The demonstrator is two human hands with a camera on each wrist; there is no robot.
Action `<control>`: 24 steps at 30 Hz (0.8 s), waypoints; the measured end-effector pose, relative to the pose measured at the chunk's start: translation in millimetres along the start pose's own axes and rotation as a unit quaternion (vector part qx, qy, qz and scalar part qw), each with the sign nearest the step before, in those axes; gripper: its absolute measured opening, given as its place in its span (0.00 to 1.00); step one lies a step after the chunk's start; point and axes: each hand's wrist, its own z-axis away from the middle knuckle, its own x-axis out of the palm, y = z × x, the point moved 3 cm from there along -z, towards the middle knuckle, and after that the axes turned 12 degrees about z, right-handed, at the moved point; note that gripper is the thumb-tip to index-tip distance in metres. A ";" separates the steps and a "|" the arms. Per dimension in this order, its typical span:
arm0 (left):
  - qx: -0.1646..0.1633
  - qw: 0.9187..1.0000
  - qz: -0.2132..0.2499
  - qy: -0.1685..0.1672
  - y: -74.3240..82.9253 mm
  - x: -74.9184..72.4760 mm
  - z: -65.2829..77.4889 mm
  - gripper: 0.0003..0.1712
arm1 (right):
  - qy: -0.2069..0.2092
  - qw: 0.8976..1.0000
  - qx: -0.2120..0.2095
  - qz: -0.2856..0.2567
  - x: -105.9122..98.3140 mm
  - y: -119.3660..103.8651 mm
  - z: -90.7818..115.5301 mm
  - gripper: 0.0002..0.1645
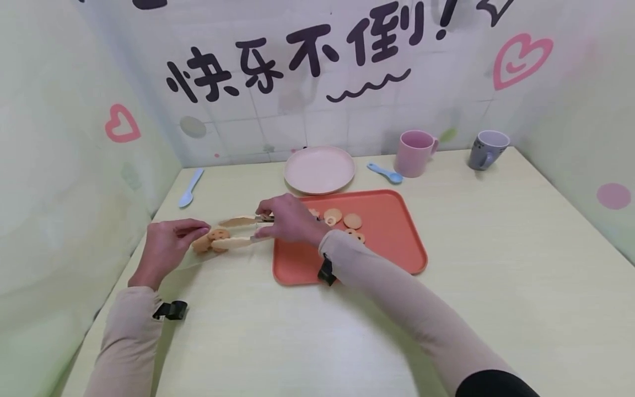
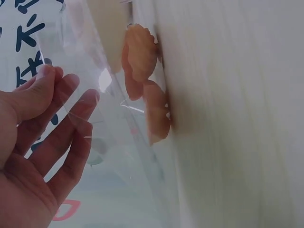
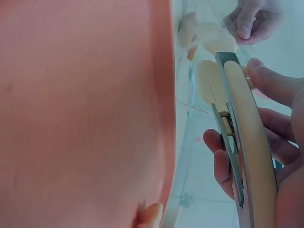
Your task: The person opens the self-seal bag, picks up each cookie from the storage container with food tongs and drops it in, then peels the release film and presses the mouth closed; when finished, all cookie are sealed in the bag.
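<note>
Fingers (image 2: pixel 54 147) of our left hand (image 1: pixel 163 248) pinch clear bag (image 2: pixel 114 133) with biscuits (image 2: pixel 141 52), on pale desk (image 1: pixel 496 248), left of red tray (image 1: pixel 387 220). Right hand (image 1: pixel 292 220) grips tongs (image 1: pixel 240 221), tips beside biscuits. Far edge: pink plate (image 1: pixel 319 171), blue spoons (image 1: pixel 190 190), two mugs (image 1: pixel 414 157). Lettered wall (image 1: pixel 278 129) behind.

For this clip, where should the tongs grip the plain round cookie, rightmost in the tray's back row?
Probably by its rim, bringing the tongs down from above and in from the right. The cookie looks like a disc lying flat, and the tray is bare to its right, while other cookies sit close on its left and near sides.
</note>
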 end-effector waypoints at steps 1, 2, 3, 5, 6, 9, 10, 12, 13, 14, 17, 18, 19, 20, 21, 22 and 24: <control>-0.001 1.000 0.000 0.000 -0.3 -0.4 0.7 0.04 | 0.001 1.000 0.001 -0.006 -0.9 0.6 1.4 0.28; -0.001 1.000 0.000 0.001 -0.6 -0.9 1.2 0.04 | 0.002 1.000 0.003 -0.017 -2.5 1.6 3.4 0.27; 0.001 1.000 0.001 0.002 -0.8 -1.4 1.4 0.04 | 0.004 1.000 0.004 -0.030 -4.8 3.1 5.8 0.27; 0.003 1.000 0.004 0.003 -1.2 -2.3 1.7 0.05 | 0.007 0.999 0.007 -0.049 -10.7 7.2 12.4 0.26; 0.002 1.000 0.005 0.002 -1.6 -2.5 1.8 0.05 | 0.008 0.998 0.009 -0.057 -14.2 9.9 16.6 0.26; -0.004 1.000 0.009 0.000 -2.7 -2.4 2.6 0.05 | 0.008 0.998 0.009 -0.068 -24.6 23.0 30.6 0.24; -0.009 1.000 0.010 -0.001 -2.8 -2.3 3.1 0.05 | 0.008 0.998 0.012 -0.064 -28.8 28.2 35.2 0.24; -0.012 1.000 0.011 -0.001 -3.0 -2.3 3.9 0.05 | 0.011 0.998 0.018 -0.052 -37.0 40.9 43.9 0.24; -0.014 1.000 0.012 -0.002 -2.8 -2.4 4.3 0.05 | 0.012 0.999 0.020 -0.042 -41.2 47.8 47.8 0.24; -0.015 1.000 0.014 -0.004 -2.7 -2.5 4.6 0.05 | 0.015 0.999 0.026 -0.029 -45.8 54.5 51.9 0.25; -0.016 1.000 0.014 -0.009 -3.1 -2.6 5.0 0.05 | 0.019 0.999 0.047 0.010 -56.6 74.5 63.6 0.27; -0.017 1.000 0.014 -0.010 -3.5 -2.7 5.2 0.05 | 0.020 0.998 0.053 0.019 -59.4 80.4 67.1 0.28; -0.018 1.000 0.013 -0.012 -3.8 -2.1 5.0 0.05 | 0.022 0.998 0.059 0.026 -62.0 86.4 70.9 0.28; -0.019 1.000 0.012 -0.013 -4.2 -1.6 4.8 0.05 | 0.023 0.997 0.067 0.031 -64.2 91.9 74.4 0.28; -0.020 1.000 0.010 -0.013 -4.5 -1.2 4.6 0.05 | 0.025 0.996 0.073 0.036 -66.1 96.4 77.4 0.28; -0.021 1.000 0.010 -0.013 -4.7 -0.9 4.5 0.05 | 0.026 0.996 0.076 0.038 -67.8 100.7 79.9 0.27; -0.023 1.000 0.009 -0.014 -5.2 -0.1 4.1 0.05 | 0.029 0.996 0.077 0.036 -70.8 107.0 84.1 0.27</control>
